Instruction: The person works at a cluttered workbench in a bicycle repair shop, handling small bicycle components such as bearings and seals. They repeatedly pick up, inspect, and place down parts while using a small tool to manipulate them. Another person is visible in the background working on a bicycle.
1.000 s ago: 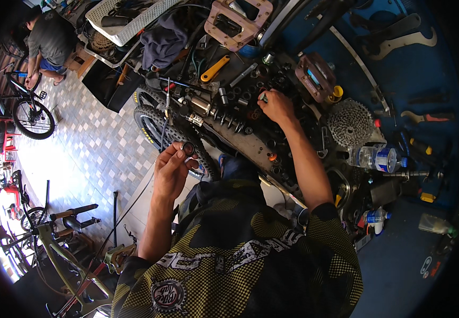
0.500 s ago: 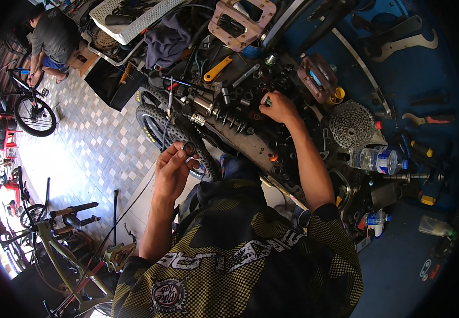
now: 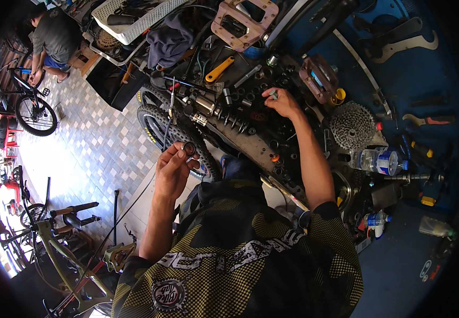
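In front of my body, my left hand pinches a small dark ring between thumb and fingertips, held upright with its opening showing. My right hand is over the cluttered bench, its fingers closed around a small pale grey-green piece whose kind I cannot make out. Beneath and beside that hand lie several dark rings and metal sleeves, such as a silver socket-like cylinder. A shock absorber with a black coil spring lies on the bench left of my right hand.
A pedal, a yellow-handled tool and a grey cloth lie toward the far side. To the right are a cassette and a water bottle. Bicycle tyres stand by the bench; another person sits far left.
My right hand has lifted slightly and turned over the loose parts, so the pale piece in its fingers shows more. My left hand keeps the ring in almost the same place.
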The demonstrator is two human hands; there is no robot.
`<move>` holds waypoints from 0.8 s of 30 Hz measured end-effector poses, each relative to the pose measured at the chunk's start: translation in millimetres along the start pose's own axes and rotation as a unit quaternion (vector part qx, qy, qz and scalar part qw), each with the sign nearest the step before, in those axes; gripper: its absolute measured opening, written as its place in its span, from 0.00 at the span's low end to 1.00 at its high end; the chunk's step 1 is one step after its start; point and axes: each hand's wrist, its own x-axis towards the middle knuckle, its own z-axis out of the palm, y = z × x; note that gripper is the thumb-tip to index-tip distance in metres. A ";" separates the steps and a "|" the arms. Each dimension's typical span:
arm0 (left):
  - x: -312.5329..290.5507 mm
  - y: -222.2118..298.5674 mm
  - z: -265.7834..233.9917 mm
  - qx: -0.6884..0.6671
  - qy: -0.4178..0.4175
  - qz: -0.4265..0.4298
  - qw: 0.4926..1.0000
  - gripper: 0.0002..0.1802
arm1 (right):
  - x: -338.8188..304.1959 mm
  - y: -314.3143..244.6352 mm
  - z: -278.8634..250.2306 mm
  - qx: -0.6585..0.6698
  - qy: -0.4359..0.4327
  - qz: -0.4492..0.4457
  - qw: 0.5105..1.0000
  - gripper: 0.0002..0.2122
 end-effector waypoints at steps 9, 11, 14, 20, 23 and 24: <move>1.2 0.4 0.0 -0.005 0.000 -0.001 1.000 0.07 | -8.2 -12.3 -3.3 0.066 -0.037 0.016 0.997 0.16; 2.0 0.8 1.1 -0.006 -0.004 0.000 1.000 0.07 | -7.8 -11.7 -3.0 0.045 -0.025 0.003 0.999 0.15; 2.4 0.8 -0.3 -0.004 -0.008 0.003 1.000 0.07 | -4.9 -10.8 -1.1 0.045 -0.011 -0.008 0.999 0.13; 3.8 2.8 2.3 0.001 -0.009 -0.003 1.000 0.07 | 11.4 9.5 -1.0 0.089 0.045 -0.042 0.994 0.11; 3.5 1.8 2.6 -0.003 -0.006 -0.002 1.000 0.07 | 10.5 4.9 -1.8 0.003 0.055 -0.031 0.998 0.10; 3.3 1.8 2.6 -0.003 -0.005 -0.002 1.000 0.07 | 9.2 0.0 -1.8 -0.038 0.058 -0.027 0.997 0.09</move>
